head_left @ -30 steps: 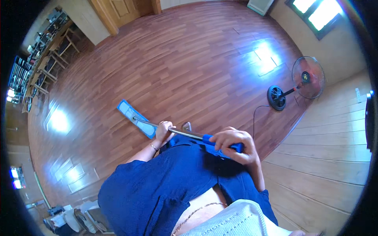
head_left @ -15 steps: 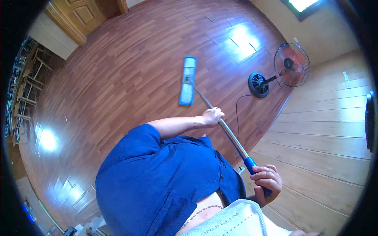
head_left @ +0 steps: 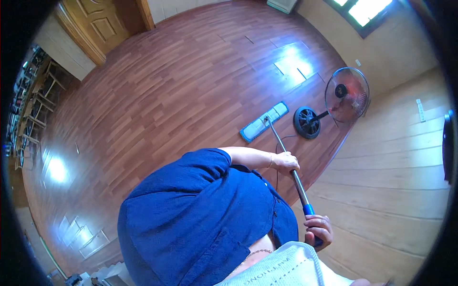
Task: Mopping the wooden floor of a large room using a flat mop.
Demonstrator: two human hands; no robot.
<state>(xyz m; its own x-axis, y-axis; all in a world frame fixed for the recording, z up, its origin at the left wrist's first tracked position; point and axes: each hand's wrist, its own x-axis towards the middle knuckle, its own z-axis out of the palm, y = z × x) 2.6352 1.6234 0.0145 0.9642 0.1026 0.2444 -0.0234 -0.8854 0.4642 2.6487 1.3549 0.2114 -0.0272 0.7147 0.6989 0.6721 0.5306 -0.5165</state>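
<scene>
Holding a flat mop (head_left: 275, 134) in two bare hands. Well below the standing fan (head_left: 340, 91) and a bit to its left, the right hand (head_left: 318, 231): fingers (head_left: 319, 222) curled closed around the blue grip (head_left: 308, 209) at the near end. Closer to the fan, but also below and left of it, the left hand (head_left: 287, 163): wrapped snugly around the silver pole (head_left: 299, 188), with the tips hidden. On that wrist, a thin bracelet (head_left: 271, 160).

Left of the fan, flat on the brown wood floor (head_left: 191, 95), the mop head (head_left: 264, 122). Near the fan's round black base (head_left: 307, 123), but not touching it. Set at a slant, with the right end closest to the fan. Pale on top, with fuzzy blue edges.

Out from the fan's base, down and to the left, a thin dark cord (head_left: 288, 137). Above the fan, a bright window (head_left: 362, 12) in a dark frame. Right of the fan and below it, a pale wood plank wall (head_left: 381, 176). Far up and left of the fan, a brown door (head_left: 98, 24). Far left of the fan, a long counter (head_left: 29, 105) full of things too small to name, with wooden chairs (head_left: 45, 99) alongside. Below and left of the fan, a big blue shirt (head_left: 181, 205).
</scene>
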